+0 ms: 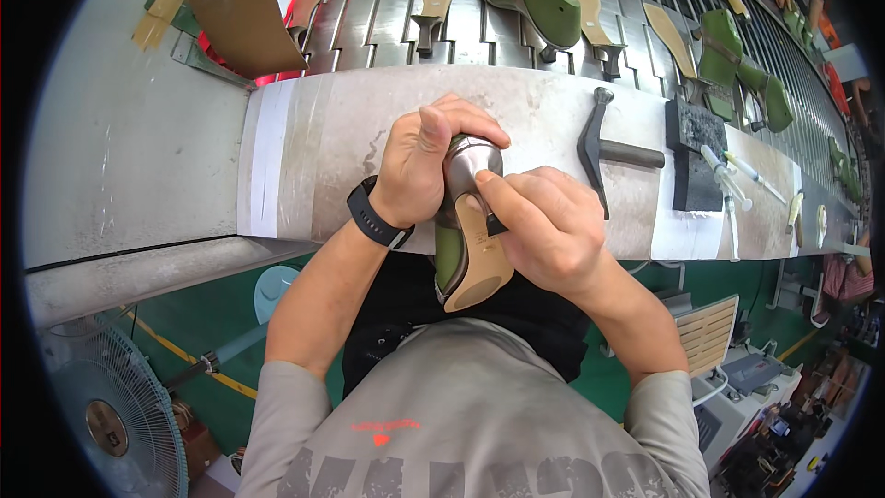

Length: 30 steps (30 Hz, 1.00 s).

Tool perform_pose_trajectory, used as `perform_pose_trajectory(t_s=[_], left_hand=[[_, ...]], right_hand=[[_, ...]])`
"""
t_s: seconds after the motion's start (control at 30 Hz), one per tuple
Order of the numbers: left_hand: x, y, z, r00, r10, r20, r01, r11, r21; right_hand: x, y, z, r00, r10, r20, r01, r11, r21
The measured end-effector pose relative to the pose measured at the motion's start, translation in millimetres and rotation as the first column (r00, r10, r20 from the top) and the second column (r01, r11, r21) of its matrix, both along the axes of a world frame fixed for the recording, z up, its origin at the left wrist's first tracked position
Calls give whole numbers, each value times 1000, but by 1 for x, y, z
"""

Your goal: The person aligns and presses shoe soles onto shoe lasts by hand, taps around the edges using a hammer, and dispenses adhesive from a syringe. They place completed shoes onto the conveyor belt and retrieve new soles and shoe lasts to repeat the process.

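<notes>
Grey short-sleeved fabric shirt (498, 406) sits closest to my camera, below both hands. Far to the left hand's lower left, I see a pale blue, round caged fan (111, 429). The left hand (424, 161), with a black wristband (373, 214), is curled around the far end of an olive-green shoe with a tan sole (477, 244). It lies between the hands, sole up, toe toward the shirt. The right hand (560, 226) is bent narrow, one fingertip against the silvery heel part (468, 163); I can't tell whether it grips anything. If the left hold slackens under that pressure, I judge the shoe could twist. Right of the right hand lie a dark metal T-shaped hammer (595, 146) and clear plastic syringes (728, 183); a wide elbow swing might knock them.
</notes>
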<state>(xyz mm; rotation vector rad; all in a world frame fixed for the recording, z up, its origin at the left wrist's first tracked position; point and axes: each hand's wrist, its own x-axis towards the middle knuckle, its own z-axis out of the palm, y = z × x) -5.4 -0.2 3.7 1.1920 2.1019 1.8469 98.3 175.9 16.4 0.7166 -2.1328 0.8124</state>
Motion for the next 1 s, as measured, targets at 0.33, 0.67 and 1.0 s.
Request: perform_pose_trajectory(t_s=[0.33,0.67,1.0], left_hand=[[-30,5,9,986,-71,154,68,997,25],[-45,31,-4,964,170,203,-134,975,-178],[-39,31,-6,959,187,212,-160,978,-135]], right_hand=[[-39,3,0,992,-95,-82,98,994,38],[-43,30,-26,730,-222,646,355,931,-81],[-48,20,-14,504,262,823,247,869,-428]])
